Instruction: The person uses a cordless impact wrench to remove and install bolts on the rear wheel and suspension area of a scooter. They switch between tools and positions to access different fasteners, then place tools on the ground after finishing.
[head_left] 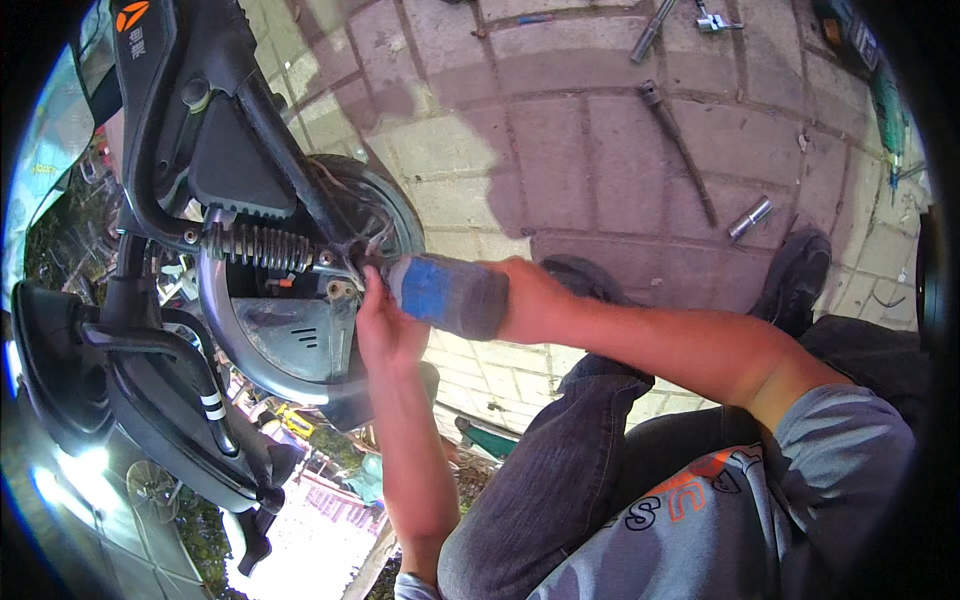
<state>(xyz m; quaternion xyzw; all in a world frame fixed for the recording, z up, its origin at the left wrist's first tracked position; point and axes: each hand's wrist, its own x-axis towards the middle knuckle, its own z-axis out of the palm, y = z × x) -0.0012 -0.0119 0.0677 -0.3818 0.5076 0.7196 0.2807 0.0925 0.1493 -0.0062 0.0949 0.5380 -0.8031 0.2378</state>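
My right hand (530, 300) is closed behind a grey-and-blue power tool (430, 292), which looks like an impact wrench; its body hides the grip and most of my fingers. The tool's front end points left at the rear wheel area of a black electric scooter (240, 140). Around the tool's nose, my left hand (390, 325) is closed, thumb side up, with several fingers out of sight. Just beyond the fingertips are the lower end of a coil-spring shock absorber (262, 247) and a bracket with a bolt hole (342, 290). The tool's tip is hidden.
Brick paving (590, 150) carries a long dark bar (680, 150), a silver socket (750, 218), another metal bar (652, 30) and a small silver fitting (715, 20). A green-handled tool (888, 115) lies at the far right. My bent knee (530, 480) is close below the tool.
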